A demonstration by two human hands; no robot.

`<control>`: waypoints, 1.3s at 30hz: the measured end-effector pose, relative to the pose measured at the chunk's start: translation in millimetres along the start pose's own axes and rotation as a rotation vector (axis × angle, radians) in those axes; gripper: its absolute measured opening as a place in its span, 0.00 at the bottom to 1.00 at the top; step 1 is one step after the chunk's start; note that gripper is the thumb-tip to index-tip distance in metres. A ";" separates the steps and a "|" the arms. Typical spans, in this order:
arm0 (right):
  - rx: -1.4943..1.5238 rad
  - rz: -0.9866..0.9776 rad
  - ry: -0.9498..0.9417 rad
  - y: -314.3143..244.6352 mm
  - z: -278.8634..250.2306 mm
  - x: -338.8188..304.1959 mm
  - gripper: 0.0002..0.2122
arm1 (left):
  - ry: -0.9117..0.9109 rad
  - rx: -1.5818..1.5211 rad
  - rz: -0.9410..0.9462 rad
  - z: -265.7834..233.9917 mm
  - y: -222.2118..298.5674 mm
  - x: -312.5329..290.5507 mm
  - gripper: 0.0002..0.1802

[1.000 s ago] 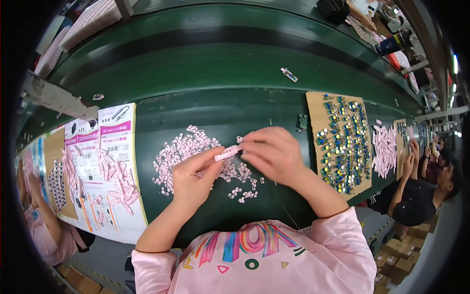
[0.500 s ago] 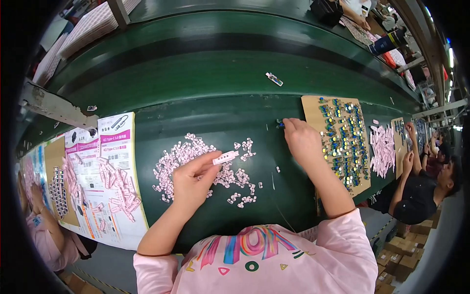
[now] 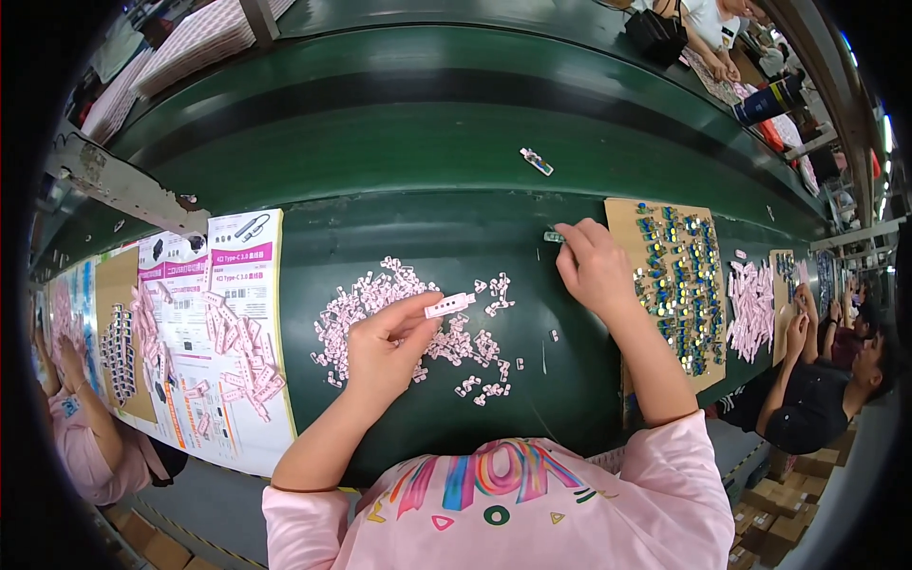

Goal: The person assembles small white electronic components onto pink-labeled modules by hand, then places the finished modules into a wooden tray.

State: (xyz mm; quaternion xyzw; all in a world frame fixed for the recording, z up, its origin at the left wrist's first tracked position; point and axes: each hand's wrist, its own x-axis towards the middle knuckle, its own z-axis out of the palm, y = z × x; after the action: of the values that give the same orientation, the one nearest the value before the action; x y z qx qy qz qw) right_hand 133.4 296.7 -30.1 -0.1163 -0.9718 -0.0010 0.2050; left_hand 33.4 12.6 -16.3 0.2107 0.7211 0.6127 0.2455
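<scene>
My left hand [image 3: 388, 344] pinches a pale pink plastic casing [image 3: 450, 305] between thumb and fingers. A row of dark holes runs along the casing's upper face. Beneath and around that hand spreads a heap of small pink plastic pieces [image 3: 361, 313]. Farther right and higher on the green surface, my right hand [image 3: 597, 269] has its fingertips closed on a small green circuit board [image 3: 553, 237]. One end of the board sticks out to the left; the fingers hide the other. Rows of similar circuit boards [image 3: 676, 285] lie on a cardboard sheet [image 3: 620, 218] just right of this hand.
Pink casings [image 3: 750, 309] form a pile beyond the cardboard. At left, more casings [image 3: 242, 356] lie on printed sheets [image 3: 252, 427], near a metal post [image 3: 123, 190]. One partly filled casing [image 3: 536, 161] sits on the far green belt [image 3: 399, 142]. Co-workers sit on both sides.
The whole view has shifted slightly. The circuit board at my right fingertips now shows a flatter, lighter green side. My left hand keeps its pinch on the casing.
</scene>
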 end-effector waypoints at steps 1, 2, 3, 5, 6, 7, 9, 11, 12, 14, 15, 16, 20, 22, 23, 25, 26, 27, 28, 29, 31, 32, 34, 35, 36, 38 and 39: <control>-0.027 -0.056 0.013 0.8 1.6 -2.2 0.13 | -0.006 0.001 -0.001 0.3 0.0 0.2 0.19; -0.054 -0.111 0.025 1.4 2.9 -4.4 0.13 | -0.011 0.001 -0.003 0.6 -0.1 0.3 0.19; -0.080 -0.167 0.038 1.5 2.9 -6.0 0.13 | -0.016 0.002 -0.004 1.1 -0.2 0.2 0.19; -0.091 -0.173 0.035 -1.1 1.5 -9.0 0.13 | -0.018 -0.006 -0.006 1.3 -0.8 -0.2 0.19; -0.100 -0.178 0.035 -2.7 0.5 -10.5 0.13 | -0.020 -0.012 -0.006 1.6 -1.0 -0.1 0.19; -0.110 -0.183 0.034 -4.0 -0.9 -12.0 0.13 | -0.022 -0.018 -0.005 2.1 -1.0 0.2 0.19; -0.120 -0.186 0.032 -5.0 -4.6 -14.4 0.12 | -0.026 -0.023 -0.007 3.0 -1.4 0.1 0.19; -0.053 -0.197 -0.029 -4.9 -11.7 -15.9 0.12 | -0.029 -0.039 -0.015 3.8 -2.6 -0.1 0.19; -0.020 -0.202 -0.059 -5.0 -15.9 -16.4 0.12 | -0.030 -0.046 -0.019 4.3 -2.9 0.0 0.18; 0.018 -0.212 -0.088 -6.9 -22.6 -15.9 0.12 | -0.026 -0.052 -0.024 4.6 -2.2 0.3 0.18; 0.144 -0.145 -0.088 -8.7 -25.5 -15.2 0.12 | -0.035 -0.078 -0.042 5.1 -1.0 0.5 0.18; 0.270 -0.078 -0.090 -11.0 -28.5 -14.5 0.12 | -0.043 -0.103 -0.061 5.9 0.6 0.9 0.18; 0.693 0.095 -0.119 -37.9 -42.7 -11.3 0.11 | -0.055 -0.182 -0.115 8.2 1.7 2.6 0.18; 1.003 0.195 -0.153 -64.6 -49.9 -9.6 0.10 | -0.086 -0.247 -0.132 9.8 -0.9 5.2 0.18; 1.157 0.246 -0.172 -73.2 -49.3 -8.9 0.10 | -0.100 -0.280 -0.141 9.0 -1.8 4.8 0.18; 1.124 0.176 -0.177 -78.7 -46.4 -6.2 0.10 | -0.110 -0.274 -0.141 9.7 1.1 4.9 0.18; 1.085 0.106 -0.181 -80.8 -44.9 -4.6 0.09 | -0.123 -0.272 -0.138 9.5 3.0 4.6 0.18; 1.045 0.037 -0.184 -82.3 -43.6 -3.1 0.09 | -0.136 -0.270 -0.135 9.3 4.5 4.3 0.17; 1.003 -0.033 -0.187 -82.9 -42.6 -1.9 0.09 | -0.149 -0.269 -0.132 9.2 4.9 4.1 0.17; 1.006 -0.034 -0.191 -83.3 -40.5 -1.1 0.09 | -0.145 -0.269 -0.135 8.7 4.3 4.0 0.17; 0.941 -0.103 -0.109 -82.4 -33.4 -1.3 0.09 | -0.140 -0.279 -0.149 8.0 2.6 4.1 0.17; 0.907 -0.137 -0.068 -81.8 -30.2 -1.5 0.09 | -0.138 -0.285 -0.155 7.8 1.8 4.1 0.17; 0.873 -0.170 -0.028 -81.3 -27.5 -0.9 0.08 | -0.137 -0.291 -0.163 7.3 1.1 4.0 0.17; 0.855 -0.187 -0.025 -81.0 -26.8 -0.6 0.08 | -0.136 -0.303 -0.171 7.1 1.5 3.9 0.17; 0.837 -0.203 -0.021 -80.7 -26.3 -0.3 0.09 | -0.134 -0.315 -0.178 7.0 2.2 3.7 0.17; 0.800 -0.237 -0.013 -79.9 -25.9 -0.2 0.09 | -0.131 -0.338 -0.192 7.2 3.2 3.2 0.17; 0.800 -0.237 -0.011 -79.5 -25.3 0.0 0.09 | -0.131 -0.337 -0.190 6.9 3.1 3.6 0.17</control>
State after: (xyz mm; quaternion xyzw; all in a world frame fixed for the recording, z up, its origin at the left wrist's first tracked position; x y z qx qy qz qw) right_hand 125.4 218.1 -3.3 0.0853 -0.9034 0.3535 0.2273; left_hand 34.9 20.7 -14.5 0.1372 0.6073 0.6838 0.3805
